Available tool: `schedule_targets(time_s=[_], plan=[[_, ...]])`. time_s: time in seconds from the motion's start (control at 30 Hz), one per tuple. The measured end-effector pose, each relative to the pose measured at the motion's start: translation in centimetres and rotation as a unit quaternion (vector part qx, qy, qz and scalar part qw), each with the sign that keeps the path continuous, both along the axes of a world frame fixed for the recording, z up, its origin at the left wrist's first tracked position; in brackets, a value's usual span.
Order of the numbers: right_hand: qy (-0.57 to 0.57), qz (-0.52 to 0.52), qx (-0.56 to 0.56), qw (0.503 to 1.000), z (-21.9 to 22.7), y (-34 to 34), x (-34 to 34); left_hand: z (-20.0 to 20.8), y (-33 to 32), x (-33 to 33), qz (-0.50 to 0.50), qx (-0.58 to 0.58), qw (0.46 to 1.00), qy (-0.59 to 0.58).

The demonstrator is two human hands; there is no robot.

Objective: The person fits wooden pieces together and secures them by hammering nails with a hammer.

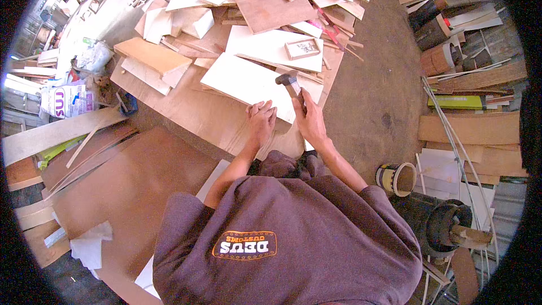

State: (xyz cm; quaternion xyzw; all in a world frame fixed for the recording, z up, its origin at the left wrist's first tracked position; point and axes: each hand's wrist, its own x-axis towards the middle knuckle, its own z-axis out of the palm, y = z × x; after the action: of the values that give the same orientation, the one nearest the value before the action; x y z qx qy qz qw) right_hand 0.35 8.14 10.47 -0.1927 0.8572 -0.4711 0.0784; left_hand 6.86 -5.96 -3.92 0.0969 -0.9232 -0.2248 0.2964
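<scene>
In my right hand (310, 120) is a hammer (294, 86), gripped round its handle with the dark metal head tilted up over a white board (240, 79). The fingers of my left hand (262, 121) are bent together at the near edge of that board, left of the hammer. Whatever they pinch, if anything, is hidden or too small to make out. The board lies at a slant on a plywood worktop (169, 110). Just behind it, a small shallow wooden box (302, 49) rests on another white board (268, 42).
Offcuts and brown panels (274, 11) pile up at the back of the worktop. A thick yellowish board (152, 56) lies at the left. A brown sheet (135, 186) covers the lower left. To the right stand a bucket (396, 179), thin rods (460, 147) and stacked boards (468, 127).
</scene>
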Motion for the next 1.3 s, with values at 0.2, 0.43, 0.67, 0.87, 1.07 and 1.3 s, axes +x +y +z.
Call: schedule_targets(time_s=[0.2, 0.43, 0.67, 0.87, 1.07, 1.3], plan=[[0.062, 0.114, 0.134, 0.982, -5.1, 0.5, -0.2, -2.8, -1.2, 0.0, 0.021, -0.018, 0.998, 0.053], [-0.007, -0.013, -0.01, 1.0, -1.4, 1.0, 0.4, -0.5, 0.4, -0.5, 0.002, -0.009, 1.0, 0.015], [0.013, 0.078, 0.072, 0.994, -3.3, 0.9, -0.5, -2.6, -0.4, -0.6, 0.021, 0.027, 0.998, 0.048], [0.034, 0.015, 0.014, 0.999, -4.3, 1.6, -0.1, 0.3, 0.1, -0.3, 0.019, 0.081, 0.996, -0.013], [0.022, 0.045, 0.02, 0.999, -5.7, 1.5, 0.3, -4.9, -4.2, 0.2, -0.122, 0.163, 0.979, -0.008], [-0.005, 0.034, 0.069, 0.997, -5.8, 1.9, -0.4, -0.6, -6.7, -1.3, -0.181, 0.01, 0.963, -0.2]])
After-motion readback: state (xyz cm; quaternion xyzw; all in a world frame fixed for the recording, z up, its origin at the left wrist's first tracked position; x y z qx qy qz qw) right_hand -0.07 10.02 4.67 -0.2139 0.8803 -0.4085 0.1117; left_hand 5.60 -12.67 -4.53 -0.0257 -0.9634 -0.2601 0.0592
